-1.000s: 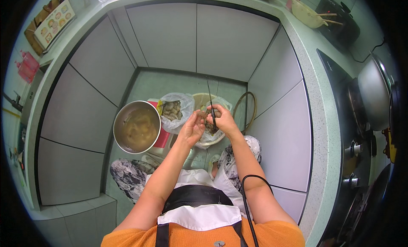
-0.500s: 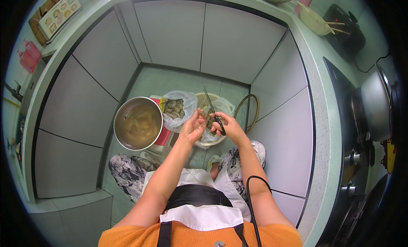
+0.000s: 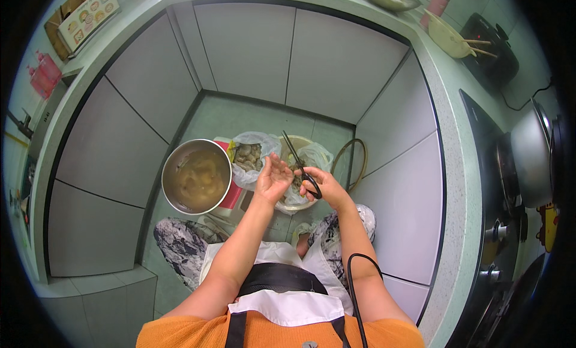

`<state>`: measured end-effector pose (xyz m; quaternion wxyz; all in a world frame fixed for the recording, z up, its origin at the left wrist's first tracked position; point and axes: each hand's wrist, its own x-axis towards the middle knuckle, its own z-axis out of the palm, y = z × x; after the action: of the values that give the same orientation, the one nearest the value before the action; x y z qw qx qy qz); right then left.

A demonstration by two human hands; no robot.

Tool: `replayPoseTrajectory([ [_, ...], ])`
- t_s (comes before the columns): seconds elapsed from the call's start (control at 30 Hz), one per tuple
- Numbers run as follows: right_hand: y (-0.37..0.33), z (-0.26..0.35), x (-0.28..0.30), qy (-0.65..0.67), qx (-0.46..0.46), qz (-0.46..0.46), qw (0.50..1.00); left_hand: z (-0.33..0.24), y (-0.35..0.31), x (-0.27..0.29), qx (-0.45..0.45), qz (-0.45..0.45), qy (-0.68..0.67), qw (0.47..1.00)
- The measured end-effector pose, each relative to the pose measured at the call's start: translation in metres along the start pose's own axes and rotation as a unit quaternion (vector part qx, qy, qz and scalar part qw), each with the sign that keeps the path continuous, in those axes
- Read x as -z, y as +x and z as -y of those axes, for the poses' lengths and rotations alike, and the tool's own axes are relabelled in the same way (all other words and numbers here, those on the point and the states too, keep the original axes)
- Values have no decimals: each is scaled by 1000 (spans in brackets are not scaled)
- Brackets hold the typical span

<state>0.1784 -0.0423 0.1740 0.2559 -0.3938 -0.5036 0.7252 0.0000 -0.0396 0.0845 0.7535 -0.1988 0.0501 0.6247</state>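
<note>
My right hand [image 3: 322,186] grips a pair of scissors [image 3: 295,151] with black handles, blades pointing up and away. Close by on its left, my left hand [image 3: 275,178] is turned palm up with its fingers loosely apart, and nothing shows in it. Under both hands stands a pale bin [image 3: 298,208] lined with a clear plastic bag [image 3: 315,156], partly hidden, with brownish scraps inside. Left of that, an open white plastic bag [image 3: 258,139] holds greyish lumps [image 3: 247,157] whose kind I cannot make out. Further left is a metal pot [image 3: 226,191] of murky water with pale pieces in it.
A red and white stool or box [image 3: 231,198] is partly hidden beside the pot. A coiled hose [image 3: 362,162] lies right of the bin. Grey cabinets [image 3: 240,48] enclose the floor. Along the right counter are a bowl with chopsticks [image 3: 447,39] and a stove [image 3: 483,129].
My left hand's fingers have opened and its palm has turned up more. The scissors have tilted slightly to the left, still in my right hand. The view has shifted a little.
</note>
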Motion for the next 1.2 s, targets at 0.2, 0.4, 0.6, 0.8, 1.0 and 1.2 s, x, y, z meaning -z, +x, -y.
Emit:
replayPoseTrajectory([
  [0.2,-3,3,4,-19,-38,13,999,-5,19,-5,-46,-197,18,979],
  [0.4,-13,0,10,-4,-51,63,997,-11,19,-35,-24,-141,84,986],
  [0.6,-25,2,10,40,-44,147,987,1,17,-60,-18,-100,113,988],
  [0.8,-23,1,10,46,-36,135,989,10,19,-65,-49,-106,60,991],
  [1.0,-22,2,8,55,-32,140,988,6,24,-53,-48,-65,14,997],
  [1.2,-22,1,9,62,-36,133,989,9,25,-48,-69,-43,47,996],
])
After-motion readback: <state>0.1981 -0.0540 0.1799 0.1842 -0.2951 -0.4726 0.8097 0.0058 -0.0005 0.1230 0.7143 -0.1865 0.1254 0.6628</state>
